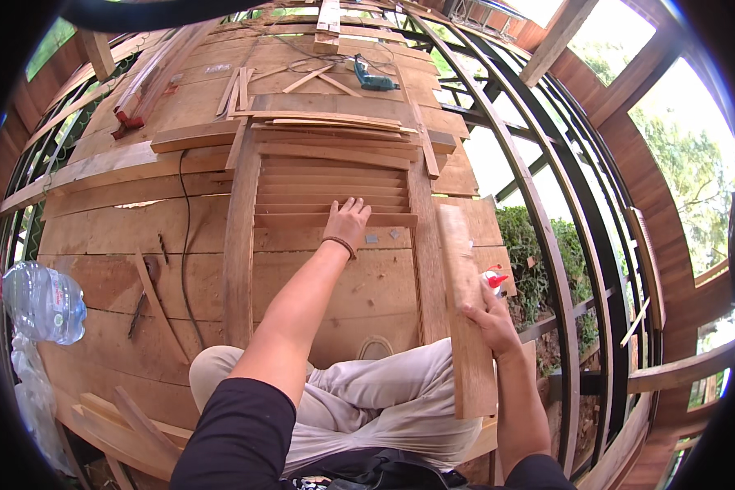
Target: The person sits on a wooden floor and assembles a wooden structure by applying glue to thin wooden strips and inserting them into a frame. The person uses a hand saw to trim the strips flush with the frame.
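Observation:
A wooden louvered frame (239,269) lies in front of me, with several thin slats (332,189) set across between its two side rails. My left hand (349,220) reaches over it and rests on the lowest slat (294,220), fingers stretched out and holding nothing. On the right, my right hand (492,324) grips a flat wooden board (464,282), thumb over its edge, its lower end over my leg. Right beside those fingers is a white bottle with a red nozzle cap (493,281); whether the hand also holds it, I cannot tell.
Loose strips (331,122) lie across the frame's far end. Beyond are a teal power drill (374,75) and a red-ended clamp (128,124). A black cable (186,237), drill bits and a big water bottle (47,304) are left. Right, the plank floor ends at open metal beams (539,171).

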`<move>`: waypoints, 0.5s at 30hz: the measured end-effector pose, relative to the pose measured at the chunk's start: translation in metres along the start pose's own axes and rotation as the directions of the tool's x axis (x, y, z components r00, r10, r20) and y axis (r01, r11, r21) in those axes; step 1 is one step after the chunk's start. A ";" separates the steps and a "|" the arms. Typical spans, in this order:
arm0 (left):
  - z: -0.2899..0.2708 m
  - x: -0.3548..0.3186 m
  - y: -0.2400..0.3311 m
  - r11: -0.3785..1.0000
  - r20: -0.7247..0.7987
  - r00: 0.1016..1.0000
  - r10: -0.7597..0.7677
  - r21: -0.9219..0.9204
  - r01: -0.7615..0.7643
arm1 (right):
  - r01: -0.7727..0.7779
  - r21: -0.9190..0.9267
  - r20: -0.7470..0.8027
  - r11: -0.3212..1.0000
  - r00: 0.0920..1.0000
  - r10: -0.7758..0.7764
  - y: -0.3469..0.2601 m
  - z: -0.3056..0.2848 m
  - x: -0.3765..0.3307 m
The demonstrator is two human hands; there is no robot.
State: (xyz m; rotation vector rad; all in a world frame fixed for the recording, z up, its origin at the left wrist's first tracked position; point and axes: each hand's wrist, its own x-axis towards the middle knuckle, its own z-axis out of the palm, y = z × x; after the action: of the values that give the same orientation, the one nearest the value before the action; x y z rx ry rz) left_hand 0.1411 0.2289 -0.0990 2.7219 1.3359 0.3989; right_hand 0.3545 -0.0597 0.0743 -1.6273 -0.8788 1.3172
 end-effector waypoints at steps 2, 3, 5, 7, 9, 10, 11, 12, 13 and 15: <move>0.003 -0.001 -0.004 1.000 -0.019 1.000 -0.011 -0.001 0.011 | -0.003 -0.046 0.018 0.999 1.000 0.004 0.000 0.004 0.000; 0.002 0.000 -0.003 1.000 -0.024 1.000 -0.006 -0.005 0.006 | 0.006 0.018 -0.011 1.000 1.000 -0.005 0.005 -0.001 0.002; 0.001 0.002 -0.001 1.000 -0.035 0.999 0.001 -0.013 -0.001 | 0.029 0.143 -0.068 0.989 0.998 -0.019 0.014 -0.010 0.005; 0.001 -0.002 -0.004 1.000 -0.045 0.999 -0.002 -0.003 0.002 | 0.016 0.005 -0.024 1.000 1.000 -0.016 0.006 -0.003 0.005; -0.001 -0.002 -0.004 1.000 -0.043 0.999 0.010 0.000 -0.010 | 0.050 -0.144 -0.036 0.988 0.998 -0.056 0.006 -0.009 0.001; -0.003 -0.002 -0.005 1.000 -0.035 0.999 0.014 0.000 -0.014 | 0.086 -0.225 -0.056 0.970 0.993 -0.101 0.012 -0.029 -0.004; -0.003 -0.001 -0.003 1.000 -0.022 1.000 0.022 0.004 -0.022 | 0.119 -0.298 -0.076 0.947 0.986 -0.148 0.018 -0.038 -0.006; -0.001 0.000 -0.001 0.999 -0.021 0.999 0.028 0.022 -0.027 | 0.133 -0.184 -0.100 0.974 0.983 -0.153 -0.007 -0.026 -0.027; 0.001 -0.006 -0.011 0.999 -0.018 1.000 0.006 0.041 -0.006 | 0.141 -0.053 -0.119 0.989 0.982 -0.147 -0.034 -0.014 -0.051; 0.001 -0.003 -0.007 0.999 -0.026 0.999 0.027 0.036 -0.026 | 0.263 -0.136 -0.269 0.955 0.918 -0.291 -0.040 -0.028 -0.091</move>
State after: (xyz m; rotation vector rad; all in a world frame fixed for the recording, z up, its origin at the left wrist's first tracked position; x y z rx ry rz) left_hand 0.1348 0.2311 -0.1021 2.7761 1.3274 0.4192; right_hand 0.3632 -0.1304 0.1491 -1.6460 -0.9645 0.8293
